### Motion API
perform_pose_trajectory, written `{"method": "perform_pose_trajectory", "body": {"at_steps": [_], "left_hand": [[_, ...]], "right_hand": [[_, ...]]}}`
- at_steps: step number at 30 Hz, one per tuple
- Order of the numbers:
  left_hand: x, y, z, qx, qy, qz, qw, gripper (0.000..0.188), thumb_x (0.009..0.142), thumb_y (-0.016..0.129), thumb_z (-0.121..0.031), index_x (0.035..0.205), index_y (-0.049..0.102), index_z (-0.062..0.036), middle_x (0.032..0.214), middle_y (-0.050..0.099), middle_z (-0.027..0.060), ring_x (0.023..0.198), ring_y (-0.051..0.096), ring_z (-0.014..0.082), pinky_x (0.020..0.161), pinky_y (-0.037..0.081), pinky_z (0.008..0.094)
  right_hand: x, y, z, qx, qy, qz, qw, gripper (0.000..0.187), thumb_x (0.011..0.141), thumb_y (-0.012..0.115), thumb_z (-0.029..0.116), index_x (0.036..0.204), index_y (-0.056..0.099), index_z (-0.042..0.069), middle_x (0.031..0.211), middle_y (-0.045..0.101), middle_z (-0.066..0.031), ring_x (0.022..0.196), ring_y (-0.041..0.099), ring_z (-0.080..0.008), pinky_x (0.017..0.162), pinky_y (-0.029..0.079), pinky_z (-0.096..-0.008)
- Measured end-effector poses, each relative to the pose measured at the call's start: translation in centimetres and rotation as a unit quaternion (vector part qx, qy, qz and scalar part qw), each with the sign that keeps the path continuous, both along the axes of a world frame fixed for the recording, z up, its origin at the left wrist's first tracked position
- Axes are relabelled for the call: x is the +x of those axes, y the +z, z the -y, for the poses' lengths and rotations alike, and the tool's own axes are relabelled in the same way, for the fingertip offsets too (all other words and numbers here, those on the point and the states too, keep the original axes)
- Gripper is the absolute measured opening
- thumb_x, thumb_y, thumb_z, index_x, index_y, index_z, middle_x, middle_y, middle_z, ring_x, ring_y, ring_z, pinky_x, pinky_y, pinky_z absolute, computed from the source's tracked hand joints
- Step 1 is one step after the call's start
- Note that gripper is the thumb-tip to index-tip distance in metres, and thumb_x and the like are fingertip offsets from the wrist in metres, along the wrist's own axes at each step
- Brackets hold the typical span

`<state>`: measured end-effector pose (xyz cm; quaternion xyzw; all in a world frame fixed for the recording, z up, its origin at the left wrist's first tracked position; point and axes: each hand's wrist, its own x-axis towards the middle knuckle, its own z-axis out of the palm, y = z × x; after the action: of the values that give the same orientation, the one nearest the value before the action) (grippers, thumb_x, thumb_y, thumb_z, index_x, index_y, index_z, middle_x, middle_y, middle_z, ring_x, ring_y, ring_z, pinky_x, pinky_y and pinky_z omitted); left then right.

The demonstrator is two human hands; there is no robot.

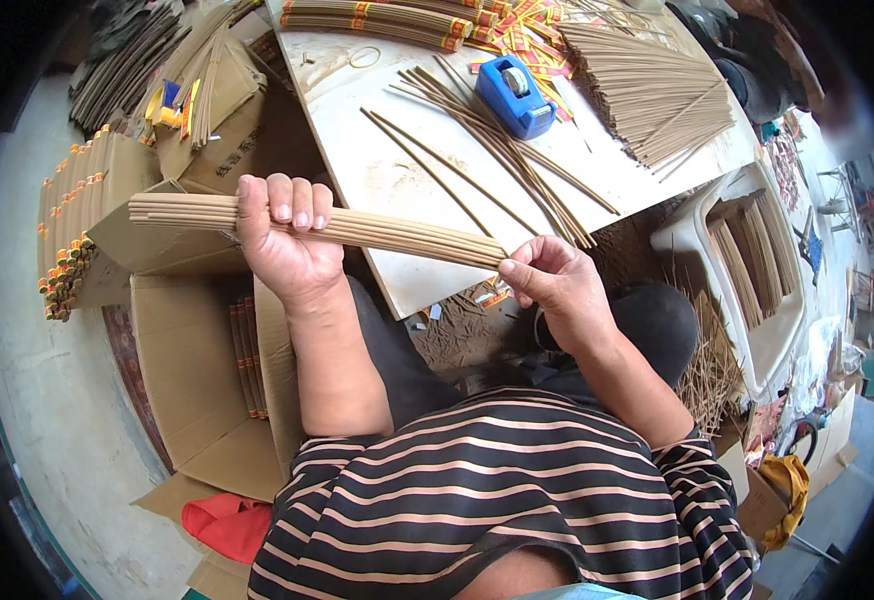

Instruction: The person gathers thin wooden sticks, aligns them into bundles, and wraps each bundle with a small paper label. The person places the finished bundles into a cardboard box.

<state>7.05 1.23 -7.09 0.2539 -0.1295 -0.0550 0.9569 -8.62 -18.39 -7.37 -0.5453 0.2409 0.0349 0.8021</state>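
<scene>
A bundle of thin brown incense sticks (407,233) is held across my front, above the near edge of the table. My left hand (292,235) wraps its fingers round the bundle toward the left end. At the right end my right hand (554,280) pinches the stick tips between thumb and fingers. Beyond the bundle, several loose incense sticks (447,170) lie on the white table (357,160). A blue tape dispenser (515,97) stands beside them. To the right is a large fanned pile of incense sticks (647,90).
Banded bundles (377,22) and red-and-yellow paper strips (532,35) lie at the table's far side. An open cardboard box (192,370) with bundles inside stands at my left, near more stacked bundles (77,220). A white bin (757,350) holding sticks is at my right.
</scene>
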Motion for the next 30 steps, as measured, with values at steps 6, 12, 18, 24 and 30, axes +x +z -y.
{"method": "perform_pose_trajectory", "body": {"at_steps": [6, 12, 18, 24, 30], "left_hand": [[-0.2, 0.1, 0.5, 0.007, 0.008, -0.030, 0.999, 0.037, 0.090, 0.054, -0.026, 0.057, 0.041, -0.0140, 0.052, 0.040, -0.0033, 0.044, 0.038, 0.0090, 0.043, 0.034, 0.0254], [-0.2, -0.1, 0.8, -0.001, 0.015, -0.051, 0.999, 0.035, 0.089, 0.055, -0.026, 0.058, 0.043, -0.0145, 0.052, 0.041, -0.0035, 0.044, 0.039, 0.0093, 0.043, 0.035, 0.0257], [0.4, -0.3, -0.3, -0.028, 0.028, -0.057, 0.998, 0.037, 0.089, 0.055, -0.027, 0.057, 0.041, -0.0149, 0.052, 0.040, -0.0033, 0.045, 0.038, 0.0091, 0.045, 0.035, 0.0253], [0.4, 0.0, -0.5, -0.042, 0.026, -0.082, 0.995, 0.038, 0.090, 0.053, -0.027, 0.057, 0.041, -0.0137, 0.051, 0.039, -0.0030, 0.044, 0.037, 0.0087, 0.045, 0.034, 0.0256], [0.5, -0.7, -0.3, -0.049, 0.005, -0.082, 0.995, 0.038, 0.091, 0.051, -0.021, 0.056, 0.038, -0.0142, 0.052, 0.038, -0.0028, 0.045, 0.034, 0.0086, 0.043, 0.031, 0.0234]], "right_hand": [[-0.1, 0.3, 0.1, 0.028, -0.025, 0.036, 0.999, 0.013, 0.078, 0.067, 0.005, 0.081, 0.055, 0.003, 0.071, 0.056, -0.0012, 0.058, 0.050, -0.0059, 0.051, 0.040, -0.0175], [-0.4, 1.2, 0.1, -0.110, 0.024, 0.041, 0.993, 0.009, 0.082, 0.065, 0.007, 0.088, 0.061, 0.001, 0.071, 0.055, 0.0020, 0.058, 0.044, -0.0038, 0.051, 0.035, -0.0168], [-2.7, 1.4, 4.1, -0.275, 0.010, 0.035, 0.961, 0.006, 0.084, 0.061, 0.008, 0.083, 0.060, 0.002, 0.069, 0.051, 0.0040, 0.059, 0.042, -0.0029, 0.052, 0.033, -0.0169], [-11.6, 1.6, 13.6, -0.289, -0.064, -0.021, 0.955, 0.008, 0.085, 0.060, 0.011, 0.087, 0.058, 0.004, 0.071, 0.052, 0.0027, 0.061, 0.045, -0.0049, 0.055, 0.037, -0.0185], [-22.8, 1.2, 20.7, -0.290, -0.241, -0.070, 0.924, 0.016, 0.088, 0.058, 0.021, 0.085, 0.057, 0.006, 0.067, 0.051, 0.0020, 0.058, 0.044, -0.0064, 0.053, 0.035, -0.0196]]}}
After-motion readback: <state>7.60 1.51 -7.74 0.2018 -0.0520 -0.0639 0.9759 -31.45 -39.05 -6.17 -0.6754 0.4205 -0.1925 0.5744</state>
